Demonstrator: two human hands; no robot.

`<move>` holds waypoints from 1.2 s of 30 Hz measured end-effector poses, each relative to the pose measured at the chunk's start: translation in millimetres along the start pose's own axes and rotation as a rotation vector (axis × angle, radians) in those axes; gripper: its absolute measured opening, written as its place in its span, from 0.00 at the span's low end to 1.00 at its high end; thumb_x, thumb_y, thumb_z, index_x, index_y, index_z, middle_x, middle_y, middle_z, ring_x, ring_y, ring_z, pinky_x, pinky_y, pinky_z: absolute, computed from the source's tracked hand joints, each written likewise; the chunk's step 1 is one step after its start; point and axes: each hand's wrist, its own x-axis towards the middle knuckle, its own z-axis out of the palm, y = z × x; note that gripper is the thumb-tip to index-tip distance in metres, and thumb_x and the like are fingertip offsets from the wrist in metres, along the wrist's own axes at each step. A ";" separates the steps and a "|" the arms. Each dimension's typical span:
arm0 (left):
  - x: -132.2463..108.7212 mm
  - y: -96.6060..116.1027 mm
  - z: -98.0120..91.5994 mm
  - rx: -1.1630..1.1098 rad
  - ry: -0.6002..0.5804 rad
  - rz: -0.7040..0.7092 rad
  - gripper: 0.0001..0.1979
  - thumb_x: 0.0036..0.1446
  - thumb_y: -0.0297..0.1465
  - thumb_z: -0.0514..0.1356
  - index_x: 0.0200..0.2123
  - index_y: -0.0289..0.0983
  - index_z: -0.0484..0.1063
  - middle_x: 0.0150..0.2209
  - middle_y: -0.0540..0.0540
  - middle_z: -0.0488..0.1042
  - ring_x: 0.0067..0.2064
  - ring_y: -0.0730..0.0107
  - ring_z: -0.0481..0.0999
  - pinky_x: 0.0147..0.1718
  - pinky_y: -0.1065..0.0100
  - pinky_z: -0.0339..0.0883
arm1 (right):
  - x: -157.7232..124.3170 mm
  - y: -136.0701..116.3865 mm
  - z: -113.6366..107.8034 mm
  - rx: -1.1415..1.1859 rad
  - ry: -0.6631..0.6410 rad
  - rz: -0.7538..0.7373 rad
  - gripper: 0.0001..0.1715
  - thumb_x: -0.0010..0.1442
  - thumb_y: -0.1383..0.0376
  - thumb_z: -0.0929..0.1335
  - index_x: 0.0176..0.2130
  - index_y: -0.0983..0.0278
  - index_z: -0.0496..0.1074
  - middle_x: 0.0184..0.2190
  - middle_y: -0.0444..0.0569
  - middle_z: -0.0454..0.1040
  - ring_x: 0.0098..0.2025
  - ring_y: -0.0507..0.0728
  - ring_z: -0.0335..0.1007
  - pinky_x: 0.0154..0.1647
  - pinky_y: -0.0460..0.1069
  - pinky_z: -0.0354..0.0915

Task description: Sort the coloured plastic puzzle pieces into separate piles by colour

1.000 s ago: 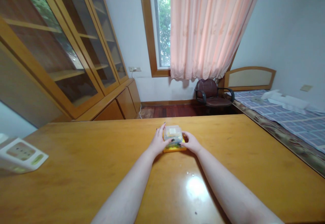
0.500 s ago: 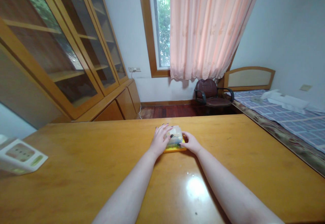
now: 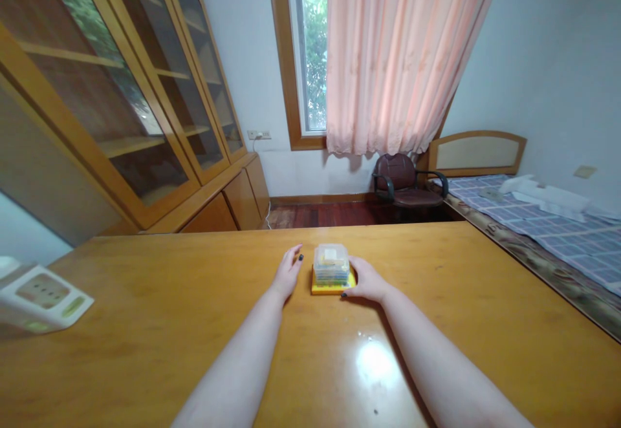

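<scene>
A clear plastic box (image 3: 330, 260) with a pale label on its lid rests on a flat yellow block-like base (image 3: 327, 290), which could be a book or a tray. Layers of blue and green show through its lower part; what they are is too small to tell. My right hand (image 3: 367, 279) grips the right side of the yellow base, thumb at the front edge and fingers behind. My left hand (image 3: 287, 274) is open just left of the stack, apart from it, fingers stretched forward over the table and holding nothing.
The stack stands near the far edge of a glossy wooden table (image 3: 169, 324). A white container with a clear window (image 3: 46, 295) is at the table's left. Beyond are a glass-door cabinet (image 3: 160, 111), a dark red armchair (image 3: 400, 179) and a bed (image 3: 543, 214).
My left hand has let go of the clear box and moved left, away from it. My right thumb has shifted down to the front of the yellow base.
</scene>
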 end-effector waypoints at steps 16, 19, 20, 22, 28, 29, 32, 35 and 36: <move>5.1 -18.5 8.5 0.263 0.023 -0.092 0.15 0.61 0.34 0.50 0.48 0.37 0.67 0.49 0.42 0.70 0.52 0.64 0.68 0.54 0.61 0.60 | -3.5 -2.9 -2.7 -0.539 0.224 0.322 0.54 0.35 0.47 0.74 0.56 0.63 0.59 0.47 0.55 0.70 0.50 0.65 0.65 0.50 0.56 0.57; 4.9 -16.2 9.6 0.337 -0.004 -0.070 0.15 0.61 0.35 0.51 0.48 0.37 0.67 0.49 0.43 0.70 0.52 0.63 0.68 0.54 0.60 0.60 | -4.0 -4.7 -1.4 -0.594 0.280 0.411 0.54 0.36 0.46 0.73 0.57 0.65 0.58 0.49 0.58 0.69 0.50 0.67 0.64 0.51 0.56 0.56; 4.7 -15.3 10.1 0.350 -0.008 -0.070 0.15 0.61 0.35 0.51 0.48 0.38 0.68 0.49 0.43 0.70 0.52 0.63 0.68 0.54 0.59 0.60 | -4.4 -4.8 -1.8 -0.610 0.300 0.446 0.55 0.36 0.45 0.73 0.58 0.65 0.58 0.50 0.59 0.69 0.51 0.67 0.64 0.51 0.57 0.56; 4.4 -13.6 11.0 0.379 -0.014 -0.071 0.15 0.61 0.35 0.51 0.48 0.37 0.68 0.49 0.43 0.71 0.52 0.62 0.68 0.54 0.59 0.60 | -5.4 -3.5 -4.1 -0.639 0.342 0.518 0.58 0.37 0.45 0.72 0.59 0.67 0.55 0.51 0.62 0.67 0.52 0.68 0.63 0.52 0.58 0.55; 3.3 -9.9 14.0 0.468 -0.030 -0.092 0.15 0.59 0.36 0.54 0.48 0.37 0.68 0.51 0.43 0.70 0.53 0.60 0.67 0.54 0.59 0.59 | -9.5 7.8 -20.7 -0.689 0.475 0.731 0.63 0.38 0.44 0.71 0.62 0.73 0.49 0.56 0.67 0.62 0.57 0.71 0.57 0.56 0.59 0.51; 3.1 -9.5 14.3 0.480 -0.036 -0.093 0.15 0.58 0.36 0.54 0.48 0.37 0.69 0.51 0.43 0.70 0.53 0.60 0.67 0.54 0.59 0.59 | -10.4 10.1 -23.9 -0.689 0.500 0.765 0.63 0.38 0.44 0.71 0.62 0.73 0.48 0.56 0.67 0.62 0.57 0.71 0.57 0.56 0.59 0.51; 2.9 -8.5 14.5 0.507 -0.052 -0.095 0.16 0.58 0.36 0.54 0.47 0.37 0.69 0.50 0.43 0.71 0.52 0.61 0.67 0.54 0.60 0.59 | -14.3 17.0 -33.9 -0.696 0.571 0.825 0.64 0.39 0.43 0.71 0.62 0.75 0.49 0.56 0.68 0.62 0.57 0.71 0.57 0.57 0.59 0.50; 2.8 -8.0 14.4 0.522 -0.061 -0.105 0.16 0.59 0.37 0.54 0.47 0.37 0.69 0.50 0.43 0.71 0.52 0.61 0.68 0.53 0.61 0.59 | -19.6 23.3 -44.6 -0.706 0.622 0.859 0.64 0.39 0.43 0.70 0.62 0.76 0.49 0.57 0.69 0.61 0.58 0.71 0.56 0.57 0.60 0.50; 2.8 -7.9 14.4 0.525 -0.062 -0.110 0.16 0.59 0.37 0.54 0.47 0.37 0.69 0.50 0.43 0.71 0.52 0.61 0.68 0.53 0.61 0.59 | -21.4 24.9 -48.3 -0.705 0.637 0.874 0.64 0.39 0.43 0.70 0.62 0.76 0.49 0.57 0.69 0.61 0.58 0.71 0.56 0.57 0.60 0.50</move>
